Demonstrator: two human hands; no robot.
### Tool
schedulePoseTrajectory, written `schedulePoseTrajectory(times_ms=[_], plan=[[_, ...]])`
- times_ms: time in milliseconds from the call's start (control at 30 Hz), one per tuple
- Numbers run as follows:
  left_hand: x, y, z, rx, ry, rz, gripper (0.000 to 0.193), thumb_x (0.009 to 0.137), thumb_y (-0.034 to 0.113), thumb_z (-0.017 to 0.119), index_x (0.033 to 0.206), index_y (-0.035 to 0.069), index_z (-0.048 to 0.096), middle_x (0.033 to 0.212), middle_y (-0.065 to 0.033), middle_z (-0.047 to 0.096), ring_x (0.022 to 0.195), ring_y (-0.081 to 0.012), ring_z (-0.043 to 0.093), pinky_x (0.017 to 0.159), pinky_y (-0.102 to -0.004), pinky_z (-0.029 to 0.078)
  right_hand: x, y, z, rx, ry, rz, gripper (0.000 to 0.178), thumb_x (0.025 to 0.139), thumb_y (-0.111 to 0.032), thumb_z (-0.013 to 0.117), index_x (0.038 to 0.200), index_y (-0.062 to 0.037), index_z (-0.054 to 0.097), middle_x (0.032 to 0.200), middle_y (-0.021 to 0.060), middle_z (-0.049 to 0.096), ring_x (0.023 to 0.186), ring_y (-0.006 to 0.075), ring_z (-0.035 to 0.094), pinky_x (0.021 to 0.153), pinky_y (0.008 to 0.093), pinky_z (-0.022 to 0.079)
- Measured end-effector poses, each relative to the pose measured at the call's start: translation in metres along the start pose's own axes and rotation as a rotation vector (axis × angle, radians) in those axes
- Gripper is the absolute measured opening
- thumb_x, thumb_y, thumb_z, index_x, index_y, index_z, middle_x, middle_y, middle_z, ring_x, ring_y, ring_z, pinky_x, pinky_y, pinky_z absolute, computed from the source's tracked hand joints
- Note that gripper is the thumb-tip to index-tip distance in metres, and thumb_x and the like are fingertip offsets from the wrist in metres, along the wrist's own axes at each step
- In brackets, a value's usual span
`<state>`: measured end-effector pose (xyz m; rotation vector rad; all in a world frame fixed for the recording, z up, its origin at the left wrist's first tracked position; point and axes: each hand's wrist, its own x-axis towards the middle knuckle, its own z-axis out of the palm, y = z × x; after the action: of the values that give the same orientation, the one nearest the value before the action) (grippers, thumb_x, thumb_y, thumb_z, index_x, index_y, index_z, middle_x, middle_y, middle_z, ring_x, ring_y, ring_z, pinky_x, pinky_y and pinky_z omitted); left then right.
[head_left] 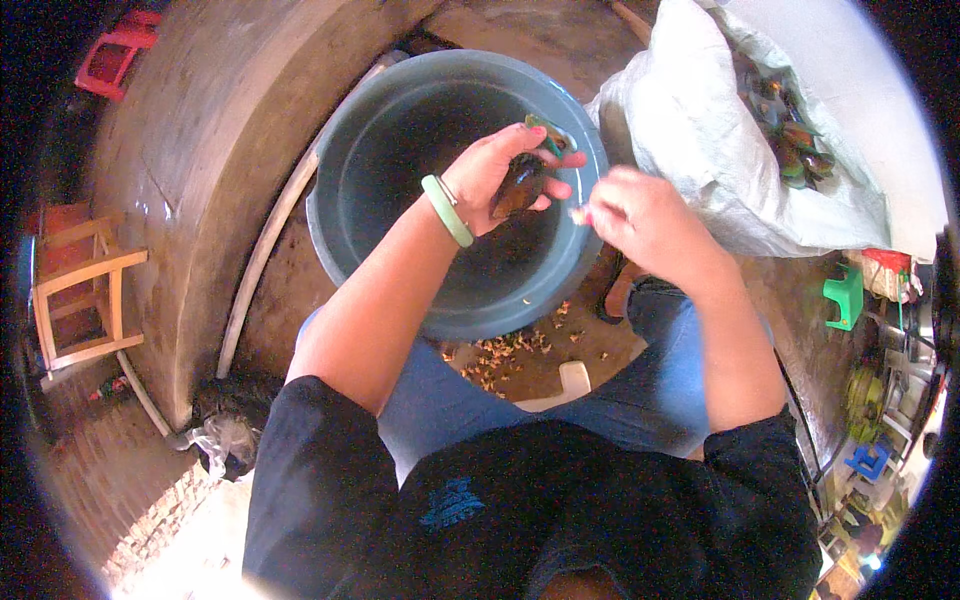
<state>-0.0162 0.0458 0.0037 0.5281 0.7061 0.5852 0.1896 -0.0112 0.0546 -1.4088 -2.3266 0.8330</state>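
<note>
My left hand (483,178), with a pale green bangle at its wrist, reaches over a large round grey-blue tub (330,215). Its fingers are curled around dark mussels (518,187), one showing a green shell edge near the thumb. My right hand (645,222) is closed just outside the tub's right rim, smeared a little by motion. A small pale bit (579,215) shows at its fingertips, too small to name. The dark inside of the tub lies beneath my left hand, and its contents are hard to make out.
A white woven sack (690,150) stands right of the tub, with mussels (785,130) in its mouth. Small orange-brown scraps (510,355) litter the floor between my legs. A curved concrete wall (230,150) rises at left, with a wooden stool (90,300) beyond. A green stool (845,298) stands at right.
</note>
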Motion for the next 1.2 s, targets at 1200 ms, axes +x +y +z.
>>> schedulePoseTrajectory(times_ms=[1200], plan=[[0.005,-0.012,-0.01,-0.457,0.261,0.007,0.031,0.092,0.027,0.044,0.113,0.004,0.046,0.102,-0.0157,0.06,0.091,-0.0289,0.06,0.083,-0.0401,0.05,0.012,0.02,-0.074,-0.543,0.906,-0.126,0.029,0.076,-0.02,0.069,0.103,-0.0112,0.064,0.09,0.0138,0.062,0.085,0.0281,0.061,0.077,0.0385,0.048]])
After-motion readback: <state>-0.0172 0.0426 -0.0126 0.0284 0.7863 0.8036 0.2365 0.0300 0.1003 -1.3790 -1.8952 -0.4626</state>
